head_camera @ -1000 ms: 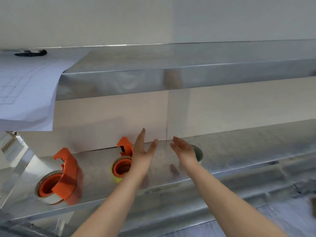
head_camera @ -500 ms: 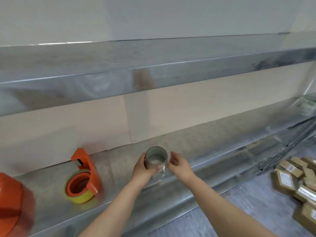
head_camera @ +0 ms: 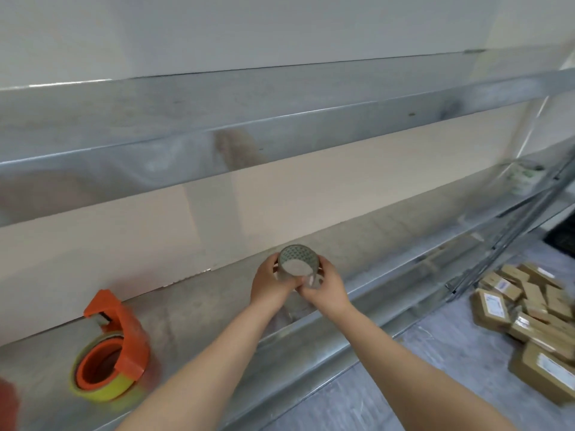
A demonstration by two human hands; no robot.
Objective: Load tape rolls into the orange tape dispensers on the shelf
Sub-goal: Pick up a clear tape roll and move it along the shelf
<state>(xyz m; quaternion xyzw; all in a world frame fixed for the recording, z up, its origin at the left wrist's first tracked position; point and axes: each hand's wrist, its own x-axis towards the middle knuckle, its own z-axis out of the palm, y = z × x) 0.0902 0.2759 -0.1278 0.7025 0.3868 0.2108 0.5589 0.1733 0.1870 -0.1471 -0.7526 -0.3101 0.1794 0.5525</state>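
Clear roll (head_camera: 298, 266), fingers of left hand (head_camera: 270, 284) and right hand (head_camera: 326, 287) curled round it: keep level, carry toward dispenser (head_camera: 112, 353).

Lighting: bright, soft, even; its source cannot be told from your view. Glare: pale streak along the upper shelf (head_camera: 311, 126) lip, dull reflections on its front. Focus: soft overall; orange dispenser (head_camera: 130, 337) edges smeared, parcels (head_camera: 510, 309) at right blurred (orange blob (head_camera: 6, 402), lower left, unreadable). Distortion: shelf lines bow and tilt toward your frame edges.
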